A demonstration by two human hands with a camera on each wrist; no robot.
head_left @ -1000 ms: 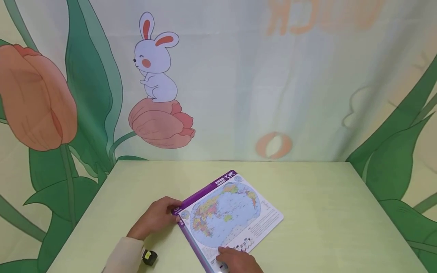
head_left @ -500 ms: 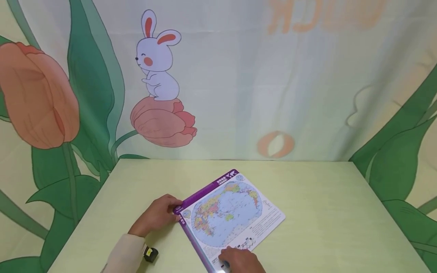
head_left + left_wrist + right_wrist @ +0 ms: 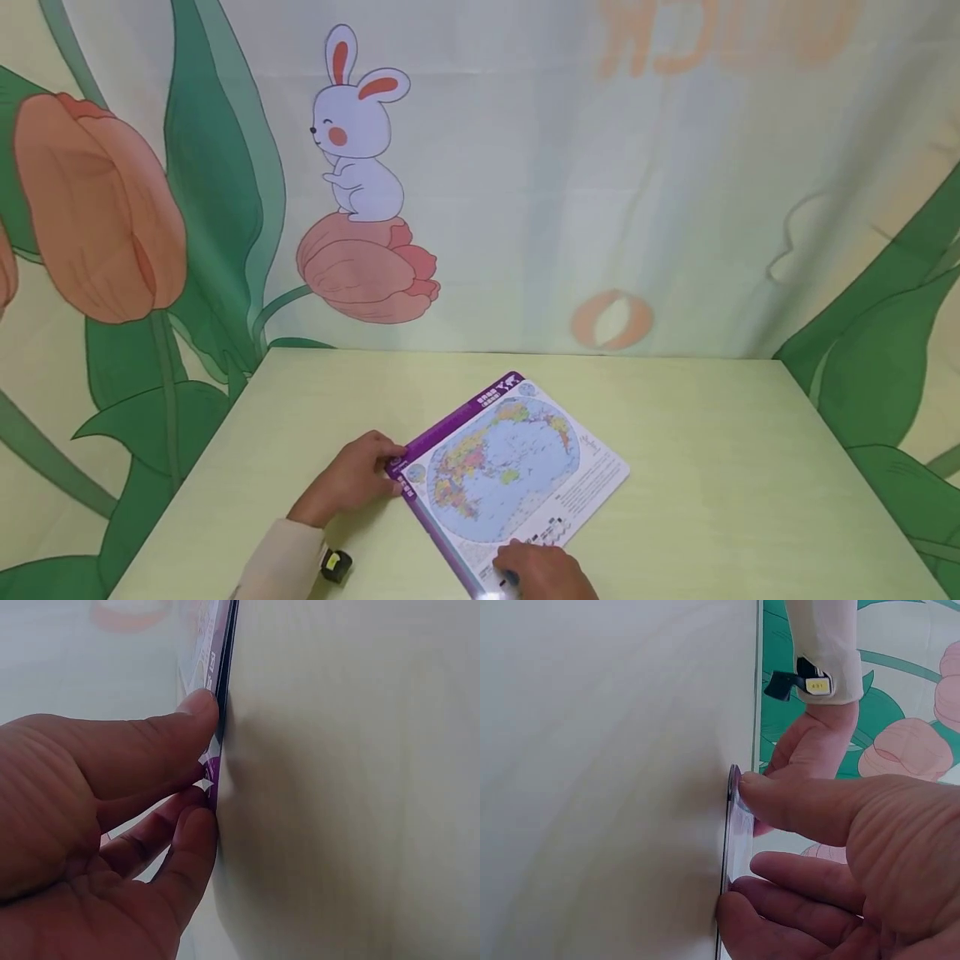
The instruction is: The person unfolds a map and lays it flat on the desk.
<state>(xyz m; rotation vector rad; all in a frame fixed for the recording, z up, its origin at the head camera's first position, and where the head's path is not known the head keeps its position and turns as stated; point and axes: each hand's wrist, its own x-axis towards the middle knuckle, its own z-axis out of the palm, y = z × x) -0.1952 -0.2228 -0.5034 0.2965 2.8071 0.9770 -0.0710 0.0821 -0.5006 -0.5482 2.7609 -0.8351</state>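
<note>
A thin rectangular world map (image 3: pixel 510 467) with a purple border lies slanted on the pale table. My left hand (image 3: pixel 356 475) holds its purple left corner. In the left wrist view, the left thumb (image 3: pixel 150 746) touches one edge and curled fingertips (image 3: pixel 196 832) meet the other side of that corner. Down at the map's near end is my right hand (image 3: pixel 547 571), gripping the edge around the near corner. In the right wrist view, the right thumb (image 3: pixel 802 799) rests on the rounded corner, while the curled fingers (image 3: pixel 750 922) touch the edge further along. The map's near tip is cut off in the head view.
A black device with a yellow label (image 3: pixel 336 567) is strapped at the left wrist, by the beige sleeve (image 3: pixel 281 562). The pale table (image 3: pixel 697 500) extends to both sides of the map. Behind it hangs a printed cloth (image 3: pixel 495 167) with a rabbit and tulips.
The head view has shifted slightly, so the scene sits a little further right in it. Both hands stay at the same corners, and the map lies much as before.
</note>
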